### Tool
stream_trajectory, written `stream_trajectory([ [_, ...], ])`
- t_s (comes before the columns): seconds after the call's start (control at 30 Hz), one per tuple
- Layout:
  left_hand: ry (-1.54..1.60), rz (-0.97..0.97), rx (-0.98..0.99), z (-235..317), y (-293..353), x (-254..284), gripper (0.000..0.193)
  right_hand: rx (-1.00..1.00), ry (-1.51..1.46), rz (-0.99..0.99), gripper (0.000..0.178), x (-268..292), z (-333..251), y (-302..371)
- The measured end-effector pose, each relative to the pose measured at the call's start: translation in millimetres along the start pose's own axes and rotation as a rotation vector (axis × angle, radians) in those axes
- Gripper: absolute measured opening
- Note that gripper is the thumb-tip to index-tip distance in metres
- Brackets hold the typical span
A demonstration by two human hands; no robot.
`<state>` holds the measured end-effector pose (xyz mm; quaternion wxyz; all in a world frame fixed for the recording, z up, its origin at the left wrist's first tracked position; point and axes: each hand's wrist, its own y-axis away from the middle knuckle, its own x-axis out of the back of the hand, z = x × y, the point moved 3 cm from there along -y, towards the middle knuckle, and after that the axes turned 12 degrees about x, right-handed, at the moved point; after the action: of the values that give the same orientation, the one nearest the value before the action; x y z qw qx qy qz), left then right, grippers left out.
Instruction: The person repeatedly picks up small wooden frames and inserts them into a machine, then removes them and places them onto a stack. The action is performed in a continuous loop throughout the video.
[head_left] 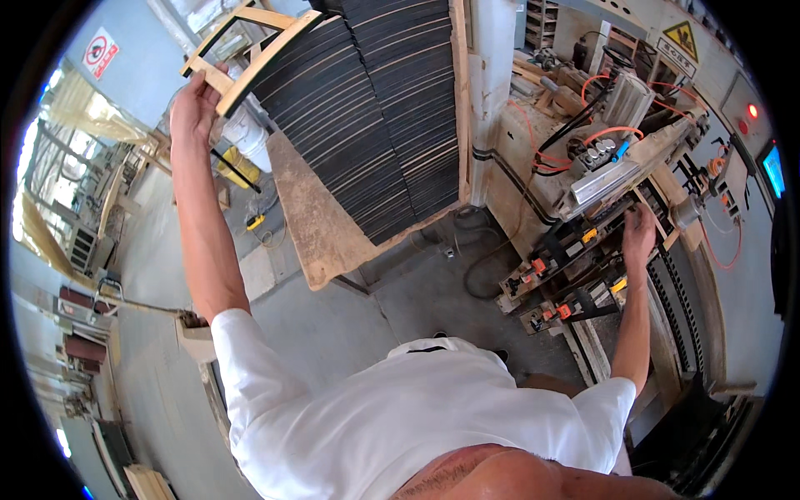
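My left hand reaches out to the far left. Its fingers close around one end of a light wooden frame with dark edges. The frame is tilted beside the top of a tall stack of black-edged boards. On the right, my right hand is at the machine's clamp rail, touching or close to a pale wooden strip. Its fingertips are partly hidden among the machine parts, so its grip is unclear. Orange-and-black clamps sit nearer to me on the machine.
The stack rests on a worn wooden board that juts toward me. A white bucket and a yellow container stand behind it. Hoses and cables trail under the machine. A control panel with a red light is at right.
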<state>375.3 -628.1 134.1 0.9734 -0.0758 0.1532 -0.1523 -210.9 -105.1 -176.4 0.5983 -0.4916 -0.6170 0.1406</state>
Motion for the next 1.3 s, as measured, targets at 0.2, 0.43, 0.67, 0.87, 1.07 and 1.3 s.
stream_trajectory([
  [0.2, -0.299, 0.058, 0.196, -49, -116, -2, 0.031, -0.219, -0.371, -0.012, 0.022, 7, -93, 92],
  [0.43, -0.189, 0.112, -0.028, -56, -99, -2, 0.046, -0.532, -0.392, 0.035, 0.022, 21, -108, 190],
  [0.67, -0.386, 0.232, -0.431, -70, 31, -51, 0.046, -0.705, -0.339, 0.029, 0.026, 38, -110, 221],
  [0.87, -0.371, 0.272, -0.496, -75, 27, -53, 0.035, -0.683, -0.323, -0.015, 0.023, 54, -106, 226],
  [1.07, -0.614, 0.384, -0.642, -66, 2, -31, 0.037, -0.577, -0.233, -0.052, 0.02, 93, -95, 241],
  [1.3, -0.808, 0.584, -0.902, -88, 99, -74, 0.038, -0.59, 0.016, 0.042, 0.02, 220, -72, 273],
])
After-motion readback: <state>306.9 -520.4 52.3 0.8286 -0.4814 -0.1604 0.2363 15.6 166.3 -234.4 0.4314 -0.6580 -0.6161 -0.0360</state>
